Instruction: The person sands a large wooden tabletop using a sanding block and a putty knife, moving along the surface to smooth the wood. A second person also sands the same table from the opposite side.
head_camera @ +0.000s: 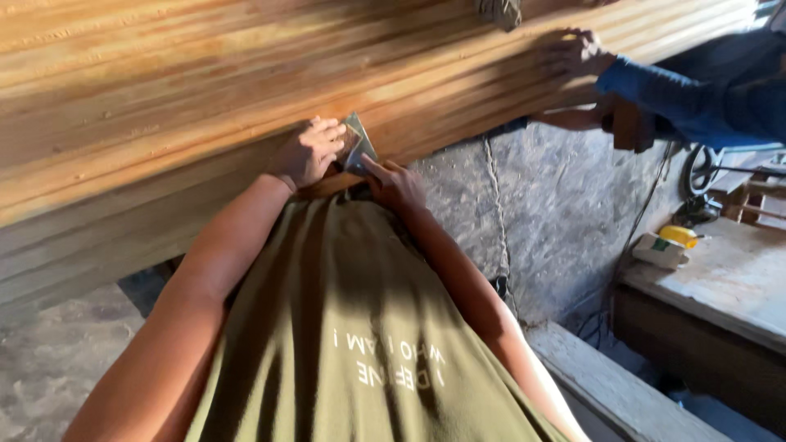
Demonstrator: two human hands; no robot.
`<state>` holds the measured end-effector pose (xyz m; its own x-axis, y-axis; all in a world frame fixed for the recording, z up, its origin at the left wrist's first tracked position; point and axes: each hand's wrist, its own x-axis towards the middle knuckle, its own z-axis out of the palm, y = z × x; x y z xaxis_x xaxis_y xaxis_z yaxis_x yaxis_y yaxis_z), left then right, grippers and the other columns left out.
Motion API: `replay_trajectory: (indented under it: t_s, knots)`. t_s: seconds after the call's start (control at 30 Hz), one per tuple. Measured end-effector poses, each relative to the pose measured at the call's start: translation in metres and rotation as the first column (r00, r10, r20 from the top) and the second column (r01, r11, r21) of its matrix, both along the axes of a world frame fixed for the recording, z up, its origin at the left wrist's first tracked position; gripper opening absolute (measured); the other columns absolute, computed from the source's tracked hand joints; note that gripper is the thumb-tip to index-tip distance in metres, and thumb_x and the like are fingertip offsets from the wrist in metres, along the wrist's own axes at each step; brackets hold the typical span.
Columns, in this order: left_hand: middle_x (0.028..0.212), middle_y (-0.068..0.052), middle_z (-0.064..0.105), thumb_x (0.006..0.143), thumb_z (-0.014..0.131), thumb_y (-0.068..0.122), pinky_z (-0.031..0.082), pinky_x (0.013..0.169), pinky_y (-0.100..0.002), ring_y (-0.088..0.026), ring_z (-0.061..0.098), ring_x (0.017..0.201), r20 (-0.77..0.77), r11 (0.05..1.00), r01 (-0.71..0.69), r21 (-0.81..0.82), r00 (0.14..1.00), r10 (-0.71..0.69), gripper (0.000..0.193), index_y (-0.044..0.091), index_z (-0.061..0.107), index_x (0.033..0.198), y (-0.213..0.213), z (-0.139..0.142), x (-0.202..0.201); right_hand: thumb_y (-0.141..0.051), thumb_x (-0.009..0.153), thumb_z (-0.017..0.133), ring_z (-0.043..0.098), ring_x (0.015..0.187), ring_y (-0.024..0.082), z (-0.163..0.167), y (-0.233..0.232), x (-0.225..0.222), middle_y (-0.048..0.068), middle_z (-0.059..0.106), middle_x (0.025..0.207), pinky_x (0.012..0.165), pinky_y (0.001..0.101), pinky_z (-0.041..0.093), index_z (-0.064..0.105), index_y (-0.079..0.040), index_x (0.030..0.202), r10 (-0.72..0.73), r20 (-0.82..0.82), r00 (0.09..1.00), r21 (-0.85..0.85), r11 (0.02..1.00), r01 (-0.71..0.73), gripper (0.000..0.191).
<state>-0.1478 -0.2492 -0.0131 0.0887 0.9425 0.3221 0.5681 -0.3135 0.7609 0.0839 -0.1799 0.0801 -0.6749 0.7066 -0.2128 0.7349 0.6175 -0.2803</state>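
Against the lower edge of a big stack of long wooden boards (246,90), which crosses my view on a slant, both of my hands meet just above my olive shirt (344,327). My left hand (309,151) is curled with its fingers (332,135) closed over the top of a small grey-green folded sheet (359,143), likely sandpaper, pressing it to the wood. My right hand (395,182) pinches the sheet's lower edge.

I judge the sheet could slip or tear on the sharp board edge, and my knuckles could scrape or catch a splinter. A co-worker's hand (573,51), in a blue sleeve (655,86), steadies the stack further along; if that hold shifts, the boards could slide.

My hands hide most of the sheet, so I cannot tell its grit or size. What supports the stack is cut off. Small yellow and white items on the side surface (729,278) are too blurred to name.
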Motion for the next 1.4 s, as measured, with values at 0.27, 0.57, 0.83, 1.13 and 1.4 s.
replay_trajectory:
  t_s: [0.27,0.57,0.83,1.13,1.4]
  knots:
    - [0.137,-0.016,0.067,0.084,0.071,0.006,0.041,0.118,-0.053,-0.035,0.056,0.134,-0.001,1.0,0.004,-0.027,1.0,-0.004,0.03,0.002,0.074,0.113,-0.001,0.001,0.001,-0.036,0.091,0.072,0.073,0.079,0.034,0.007,0.007,0.002,0.009,0.074,0.1,0.067,0.0459,0.058,0.068,-0.03,0.135,-0.059,-0.112,0.992,0.054,0.996,0.065,0.044]
    - [0.138,-0.016,0.066,0.084,0.071,0.005,0.04,0.117,-0.053,-0.034,0.055,0.134,-0.024,1.0,0.015,-0.013,1.0,-0.015,0.033,0.003,0.074,0.116,0.0,0.008,-0.003,-0.035,0.092,0.07,0.072,0.076,0.037,0.008,0.008,-0.008,0.015,0.074,0.102,0.067,0.0487,0.058,0.065,-0.028,0.139,-0.015,-0.059,0.998,-0.006,1.0,0.014,0.048]
    - [0.139,-0.015,0.066,0.085,0.072,0.004,0.041,0.118,-0.052,-0.033,0.055,0.135,0.021,1.0,0.008,-0.001,1.0,-0.008,0.031,0.005,0.073,0.116,-0.002,0.011,-0.002,-0.033,0.093,0.067,0.072,0.077,0.034,0.005,0.007,-0.01,0.01,0.073,0.095,0.068,0.0477,0.058,0.066,-0.028,0.139,0.011,-0.025,1.0,-0.041,0.999,-0.012,0.046]
    - [0.139,-0.015,0.065,0.081,0.073,0.004,0.039,0.117,-0.053,-0.036,0.055,0.134,-0.008,1.0,0.021,-0.022,1.0,-0.022,0.039,0.005,0.073,0.12,0.0,0.006,-0.002,-0.032,0.093,0.066,0.072,0.08,0.035,-0.003,0.007,-0.006,0.009,0.074,0.1,0.071,0.048,0.058,0.065,-0.029,0.139,-0.042,-0.073,0.996,-0.022,0.999,0.04,0.046]
    - [0.143,-0.012,0.063,0.085,0.074,0.005,0.038,0.122,-0.052,-0.034,0.052,0.141,0.005,0.999,0.035,-0.01,0.999,-0.035,0.031,0.005,0.073,0.117,0.004,-0.006,0.001,-0.035,0.091,0.072,0.072,0.078,0.037,-0.012,0.007,-0.001,0.015,0.075,0.104,0.067,0.0491,0.058,0.067,-0.027,0.135,-0.005,-0.085,0.996,0.065,0.998,0.01,0.045]
